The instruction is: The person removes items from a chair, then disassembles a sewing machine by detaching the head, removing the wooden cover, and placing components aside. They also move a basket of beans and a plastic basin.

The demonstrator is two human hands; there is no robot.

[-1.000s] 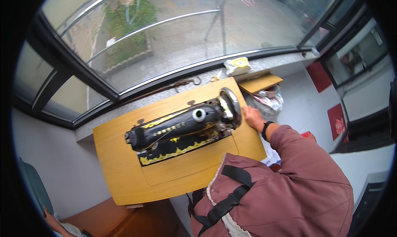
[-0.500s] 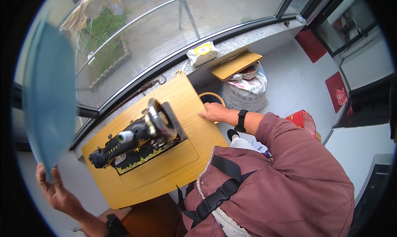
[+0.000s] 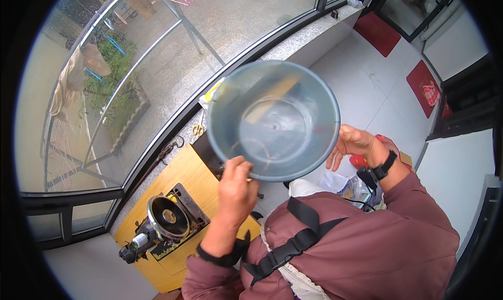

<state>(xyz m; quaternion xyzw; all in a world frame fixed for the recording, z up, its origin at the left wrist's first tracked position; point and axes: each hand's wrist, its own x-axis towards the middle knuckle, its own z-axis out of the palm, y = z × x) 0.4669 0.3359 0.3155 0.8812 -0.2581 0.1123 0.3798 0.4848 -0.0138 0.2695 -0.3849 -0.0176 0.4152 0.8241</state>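
A translucent blue-grey plastic basin (image 3: 275,119) hangs in front of me at chest height, its round opening turned toward me. My left hand (image 3: 237,187) grips its near-left rim, fingers curled over the edge. At the right rim is my right hand (image 3: 357,143), fingers apart and palm toward the basin; whether it touches the rim I cannot tell. Lower left, a black sewing machine (image 3: 162,224) with a shiny handwheel sits on a yellow wooden table (image 3: 196,179). Through the basin's wall, a wooden board and a round rim show blurred.
Along the window runs a stone sill (image 3: 291,46), with gold-handled scissors (image 3: 198,128) and a white-and-yellow packet (image 3: 209,94) partly behind the basin. Red mats (image 3: 377,34) lie on the pale tiled floor (image 3: 361,88). A clear plastic bag (image 3: 359,187) is beside my right forearm.
The basin has swung from the far left to the middle, carried by my left hand. My right hand has left the table edge and come to the basin's right side.
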